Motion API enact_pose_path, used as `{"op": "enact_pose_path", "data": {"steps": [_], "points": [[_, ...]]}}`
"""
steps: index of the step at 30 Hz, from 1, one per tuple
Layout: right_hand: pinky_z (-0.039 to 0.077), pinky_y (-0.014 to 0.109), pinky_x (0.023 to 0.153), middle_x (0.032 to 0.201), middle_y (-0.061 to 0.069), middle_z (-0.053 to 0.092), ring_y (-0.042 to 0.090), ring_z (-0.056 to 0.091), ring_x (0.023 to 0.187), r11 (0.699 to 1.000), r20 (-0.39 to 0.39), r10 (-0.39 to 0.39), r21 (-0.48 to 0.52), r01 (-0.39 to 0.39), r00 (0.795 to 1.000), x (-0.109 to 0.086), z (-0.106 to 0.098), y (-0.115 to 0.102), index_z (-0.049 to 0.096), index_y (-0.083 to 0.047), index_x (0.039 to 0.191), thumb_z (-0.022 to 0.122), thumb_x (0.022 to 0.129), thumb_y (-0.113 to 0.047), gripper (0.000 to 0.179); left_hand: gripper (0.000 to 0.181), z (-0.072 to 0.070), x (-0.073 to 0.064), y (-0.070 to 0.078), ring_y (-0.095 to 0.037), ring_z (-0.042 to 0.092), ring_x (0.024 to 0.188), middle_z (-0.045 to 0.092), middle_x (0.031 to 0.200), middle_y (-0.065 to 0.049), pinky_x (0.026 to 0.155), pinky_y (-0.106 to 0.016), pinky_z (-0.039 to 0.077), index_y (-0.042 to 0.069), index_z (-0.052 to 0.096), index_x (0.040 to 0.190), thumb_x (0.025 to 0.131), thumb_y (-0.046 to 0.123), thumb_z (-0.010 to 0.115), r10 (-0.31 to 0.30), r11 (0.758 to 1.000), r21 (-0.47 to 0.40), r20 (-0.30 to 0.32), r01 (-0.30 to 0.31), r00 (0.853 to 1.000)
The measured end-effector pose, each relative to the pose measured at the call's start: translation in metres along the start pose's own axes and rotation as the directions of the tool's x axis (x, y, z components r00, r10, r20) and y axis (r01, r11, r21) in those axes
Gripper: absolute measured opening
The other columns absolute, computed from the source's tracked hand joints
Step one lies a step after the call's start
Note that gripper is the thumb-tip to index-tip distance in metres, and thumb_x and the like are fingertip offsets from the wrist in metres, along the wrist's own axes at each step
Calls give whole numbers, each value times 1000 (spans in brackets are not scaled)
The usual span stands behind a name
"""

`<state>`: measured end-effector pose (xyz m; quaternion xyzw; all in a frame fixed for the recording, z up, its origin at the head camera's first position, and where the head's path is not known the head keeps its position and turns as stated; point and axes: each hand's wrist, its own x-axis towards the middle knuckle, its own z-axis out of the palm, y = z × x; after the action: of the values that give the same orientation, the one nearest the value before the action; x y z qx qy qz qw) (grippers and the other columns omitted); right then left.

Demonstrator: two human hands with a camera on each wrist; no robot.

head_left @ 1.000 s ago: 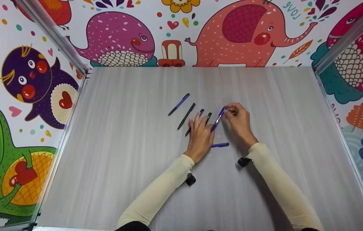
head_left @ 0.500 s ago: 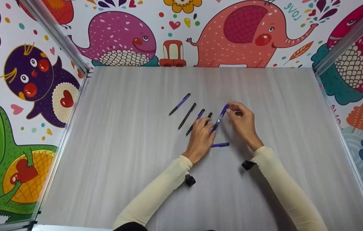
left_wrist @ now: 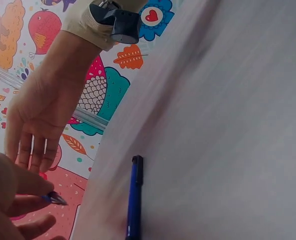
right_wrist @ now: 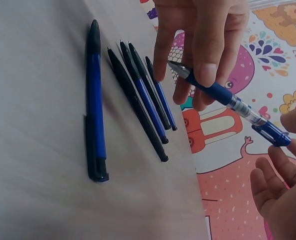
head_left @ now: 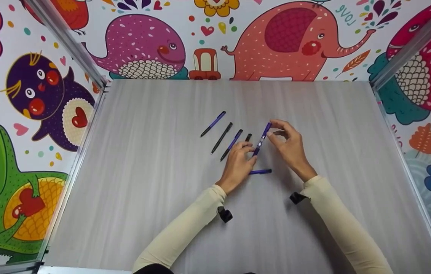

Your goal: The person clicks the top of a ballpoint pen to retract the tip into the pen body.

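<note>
Both hands hold one blue pen (head_left: pixel 262 140) raised at a slant between them. Its clear middle section and silver tip show in the right wrist view. With thumb and fingers my left hand (head_left: pixel 237 163) pinches the barrel near the tip. My right hand (head_left: pixel 289 146) pinches the clip end between thumb and fingertips. Below my left hand lies a blue pen (head_left: pixel 261 172) with a black clip, its other end hidden by the hand. A black pen (head_left: pixel 248 137) is partly covered by the left fingers.
Left of the hands, a blue pen (head_left: pixel 233 144), a black pen (head_left: pixel 221 138) and another blue pen (head_left: pixel 213 124) lie slanted in a row on the grey table (head_left: pixel 154 171). Walls with printed animals (head_left: pixel 284 42) border the table.
My right hand has shifted slightly right and away from the body, and the held pen has tilted steeper. The left fingers have curled in, uncovering more of the blue pen beside them.
</note>
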<state>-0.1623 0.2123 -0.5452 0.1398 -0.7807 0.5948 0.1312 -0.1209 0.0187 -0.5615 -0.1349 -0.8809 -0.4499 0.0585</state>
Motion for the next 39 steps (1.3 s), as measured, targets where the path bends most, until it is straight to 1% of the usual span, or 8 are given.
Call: {"op": "enact_pose_path", "data": {"steps": [5,7,10,18,25,29,33,39], "points": [[56,35,102,131,21,73,27,67,122,999,2,-40,-4,40,999,-1,3,-5,70,4,135,76,100,6,36,19,-1,-1,-5,-31,68,124,75,127,-12,112,-46,51,-1,82,112,93,1,85,-35,996,-83,6,36,999],[56,38,101,131,21,72,28,67,122,998,2,-55,-11,55,999,-1,5,-6,70,4,135,76,99,7,36,19,11,1,-25,-28,68,124,76,125,-9,112,-44,51,3,83,112,94,7,86,-36,993,-110,-2,36,999],[56,37,101,130,21,72,27,67,121,997,8,-77,-9,77,997,-1,6,-6,71,5,133,77,98,8,35,17,10,0,-29,-25,70,121,78,121,-7,111,-44,53,5,83,110,94,7,85,-65,979,-194,30,70,997],[56,33,101,126,17,72,24,66,118,992,41,-129,11,129,991,-3,7,-15,73,6,130,76,100,8,31,21,-14,-5,-7,-25,74,114,80,117,-11,101,-39,60,0,81,118,97,3,81,-175,894,-378,199,240,964],[58,37,98,120,26,71,35,66,110,984,32,-172,-32,173,985,-2,10,-23,72,11,127,75,95,16,32,21,-23,-8,-7,-19,73,108,79,115,-8,98,-36,60,2,81,120,99,4,80,-146,873,-423,243,240,959],[58,35,98,122,22,71,29,66,111,988,53,-150,-16,151,987,-3,10,-26,71,10,129,76,96,14,33,21,-26,-9,-9,-19,74,107,80,114,-8,96,-33,60,1,81,120,99,5,80,-135,854,-458,263,247,955],[57,34,100,129,17,70,25,66,118,994,111,-101,42,97,989,-4,8,-29,70,4,135,76,100,7,36,23,-28,-11,-10,-20,75,106,80,113,-9,95,-31,60,0,80,119,98,6,80,-148,801,-523,299,291,943],[58,30,102,137,14,68,30,68,121,992,201,10,124,-35,980,-8,5,-32,64,-1,146,75,104,-2,44,23,-30,-13,-12,-18,75,101,81,112,-13,90,-29,61,-3,78,119,97,3,80,-166,668,-638,374,383,912]]}}
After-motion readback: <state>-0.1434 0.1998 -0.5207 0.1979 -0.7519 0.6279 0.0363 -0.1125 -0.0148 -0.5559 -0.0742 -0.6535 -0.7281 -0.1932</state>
